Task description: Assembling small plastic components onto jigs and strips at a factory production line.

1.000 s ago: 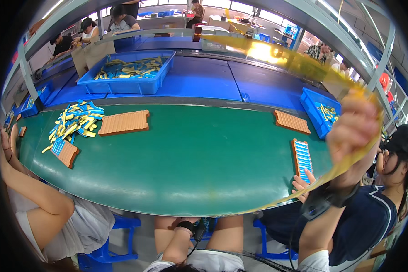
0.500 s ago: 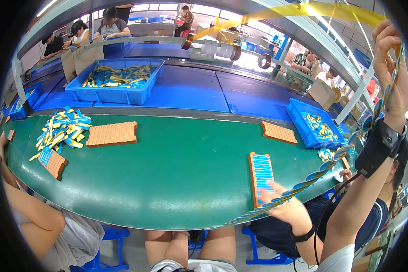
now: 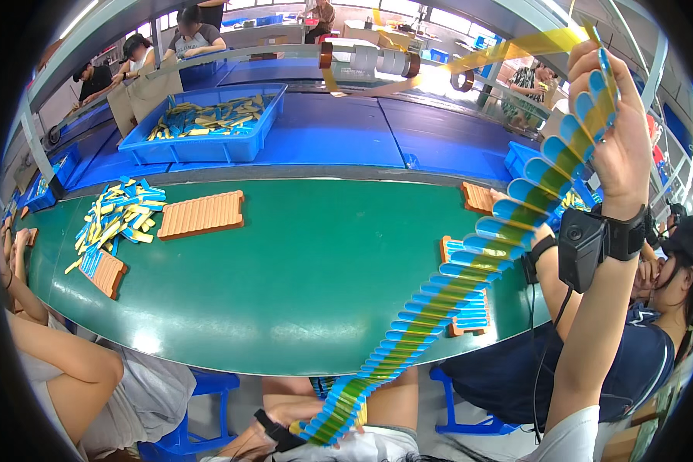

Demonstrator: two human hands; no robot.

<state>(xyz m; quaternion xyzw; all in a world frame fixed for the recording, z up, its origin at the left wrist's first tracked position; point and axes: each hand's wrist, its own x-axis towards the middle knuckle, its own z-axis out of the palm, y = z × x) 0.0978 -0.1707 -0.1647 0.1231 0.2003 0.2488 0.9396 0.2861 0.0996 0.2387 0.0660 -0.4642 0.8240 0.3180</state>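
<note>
My right hand [image 3: 622,146] is raised high at the right, with a black device strapped to its wrist. It grips the top of a long strip of yellow tape with several blue pieces stuck along it [image 3: 454,285]. The strip hangs in a slant across the table's near edge, down to my lap. My left hand [image 3: 296,417], with a black wrist strap, holds the strip's lower end there, partly hidden by the pieces. Above my right hand the bare yellow tape runs on to the tape rolls [image 3: 369,58] on the overhead rail.
The green belt table [image 3: 285,285] carries an orange ridged tray [image 3: 201,215], a heap of blue and yellow pieces [image 3: 119,215] and a tray of blue pieces [image 3: 470,312]. A blue bin [image 3: 208,127] stands behind. Seated people flank me; one person's hand [image 3: 543,240] is at the right.
My right hand has risen further and pulled the tape strip taut, so more blue pieces hang on it. The lower end has come down to my lap.
</note>
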